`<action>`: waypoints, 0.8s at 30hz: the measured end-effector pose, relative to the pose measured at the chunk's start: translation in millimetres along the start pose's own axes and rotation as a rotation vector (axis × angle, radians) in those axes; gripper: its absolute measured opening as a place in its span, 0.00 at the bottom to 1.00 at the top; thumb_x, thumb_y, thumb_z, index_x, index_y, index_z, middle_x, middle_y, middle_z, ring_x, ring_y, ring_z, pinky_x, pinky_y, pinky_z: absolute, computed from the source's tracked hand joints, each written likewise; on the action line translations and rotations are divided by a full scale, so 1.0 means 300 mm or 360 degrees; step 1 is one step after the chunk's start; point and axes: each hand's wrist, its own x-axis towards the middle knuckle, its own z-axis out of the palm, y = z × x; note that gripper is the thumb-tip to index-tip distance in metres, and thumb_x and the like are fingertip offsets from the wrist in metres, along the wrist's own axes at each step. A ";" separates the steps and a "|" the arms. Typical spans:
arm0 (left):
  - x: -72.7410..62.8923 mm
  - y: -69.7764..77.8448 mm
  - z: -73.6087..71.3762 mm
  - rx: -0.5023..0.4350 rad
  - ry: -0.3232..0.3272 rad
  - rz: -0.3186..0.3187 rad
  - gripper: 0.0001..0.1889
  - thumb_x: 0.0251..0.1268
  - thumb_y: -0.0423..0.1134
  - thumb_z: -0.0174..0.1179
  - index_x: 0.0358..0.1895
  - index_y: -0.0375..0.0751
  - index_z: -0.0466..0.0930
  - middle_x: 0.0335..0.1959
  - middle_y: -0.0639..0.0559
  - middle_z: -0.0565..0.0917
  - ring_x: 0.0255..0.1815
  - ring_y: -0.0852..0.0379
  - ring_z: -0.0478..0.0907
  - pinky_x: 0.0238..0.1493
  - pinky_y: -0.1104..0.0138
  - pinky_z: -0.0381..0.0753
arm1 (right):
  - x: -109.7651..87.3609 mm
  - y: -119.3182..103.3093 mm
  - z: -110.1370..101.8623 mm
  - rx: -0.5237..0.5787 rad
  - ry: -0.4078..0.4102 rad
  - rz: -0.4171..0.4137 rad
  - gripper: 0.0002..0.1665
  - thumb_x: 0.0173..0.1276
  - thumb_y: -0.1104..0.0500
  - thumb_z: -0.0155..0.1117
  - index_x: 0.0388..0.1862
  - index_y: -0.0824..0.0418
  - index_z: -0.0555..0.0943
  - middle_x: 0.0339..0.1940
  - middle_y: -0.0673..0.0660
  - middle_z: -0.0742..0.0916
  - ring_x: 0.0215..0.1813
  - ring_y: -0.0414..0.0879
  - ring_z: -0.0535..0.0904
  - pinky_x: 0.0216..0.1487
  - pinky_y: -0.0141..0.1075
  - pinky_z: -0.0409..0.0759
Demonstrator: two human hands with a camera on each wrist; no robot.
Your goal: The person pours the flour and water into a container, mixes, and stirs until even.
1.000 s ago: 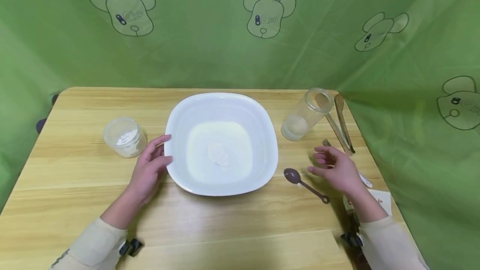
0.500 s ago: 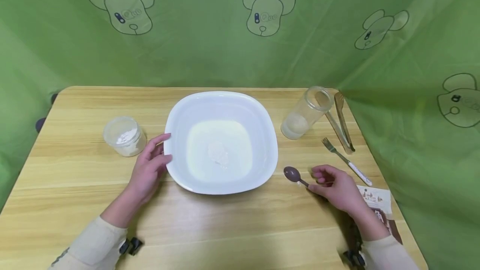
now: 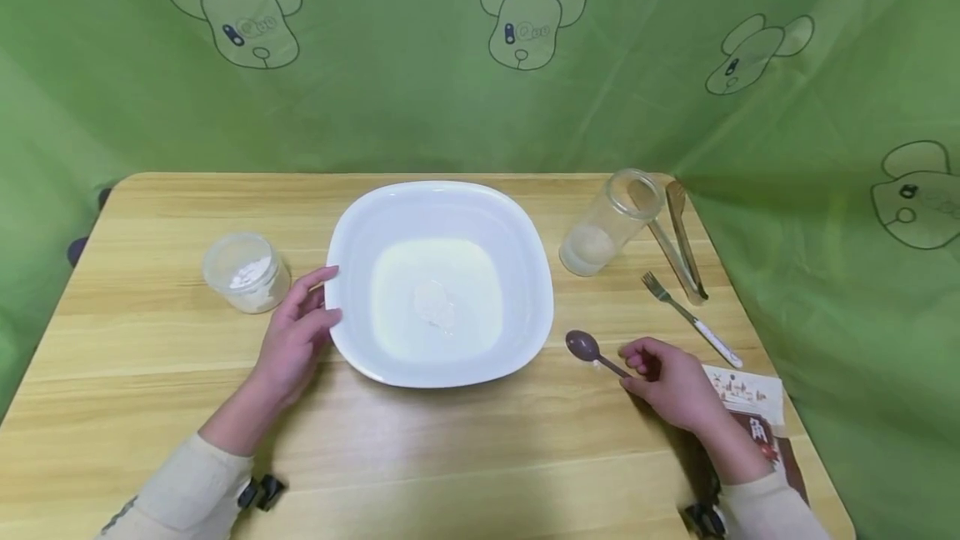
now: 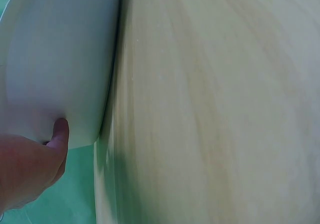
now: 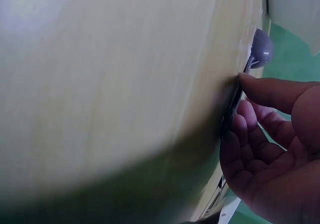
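- Your right hand (image 3: pixel 671 383) pinches the spoon (image 3: pixel 585 347) by its handle, thumb against curled fingers, right of the basin (image 3: pixel 450 374).
- Your left hand (image 3: pixel 294 342), loosely curved, touches the basin's left side.
- The tub (image 3: pixel 251 286) stands left of the basin, the glass jar (image 3: pixel 602 230) right.

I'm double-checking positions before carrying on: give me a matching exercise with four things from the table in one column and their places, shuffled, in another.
Things
1. Large white rounded-square basin
2. Dark brown oval-bowled spoon
3. Tall clear cylindrical glass
4. Short round translucent jar

Places, head view
A. Left of the basin
B. Touched by the right hand
C. Right of the basin, near the far edge of the table
D. Touched by the left hand

Pairs: 1-D, 2-B, 3-C, 4-A
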 end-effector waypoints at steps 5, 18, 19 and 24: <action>0.001 0.000 -0.001 -0.0003 0.0001 -0.0006 0.28 0.67 0.21 0.49 0.71 0.36 0.64 0.66 0.34 0.69 0.60 0.46 0.73 0.51 0.65 0.82 | 0.003 -0.012 0.010 -0.0087 -0.0004 -0.0005 0.14 0.60 0.67 0.74 0.43 0.62 0.81 0.29 0.48 0.80 0.33 0.45 0.75 0.36 0.40 0.78; 0.001 -0.003 -0.001 -0.0011 0.0000 -0.0001 0.28 0.67 0.21 0.49 0.71 0.37 0.65 0.65 0.35 0.69 0.59 0.47 0.73 0.51 0.65 0.82 | 0.002 -0.036 0.017 -0.0127 -0.0069 -0.0093 0.14 0.64 0.72 0.66 0.45 0.66 0.73 0.30 0.51 0.79 0.32 0.45 0.76 0.34 0.45 0.78; 0.001 -0.004 -0.001 -0.0010 0.0000 -0.0001 0.28 0.67 0.21 0.49 0.71 0.37 0.65 0.65 0.35 0.70 0.59 0.47 0.73 0.50 0.65 0.82 | 0.002 -0.038 0.016 -0.0129 -0.0079 -0.0092 0.13 0.65 0.72 0.66 0.45 0.66 0.74 0.30 0.51 0.79 0.32 0.45 0.76 0.34 0.45 0.78; 0.001 -0.004 -0.003 -0.0014 0.0001 0.0008 0.28 0.67 0.21 0.49 0.71 0.37 0.65 0.64 0.36 0.70 0.58 0.48 0.74 0.50 0.65 0.83 | 0.006 -0.048 0.008 -0.0164 -0.0157 -0.0115 0.08 0.65 0.73 0.63 0.40 0.63 0.77 0.29 0.50 0.79 0.32 0.45 0.75 0.34 0.44 0.77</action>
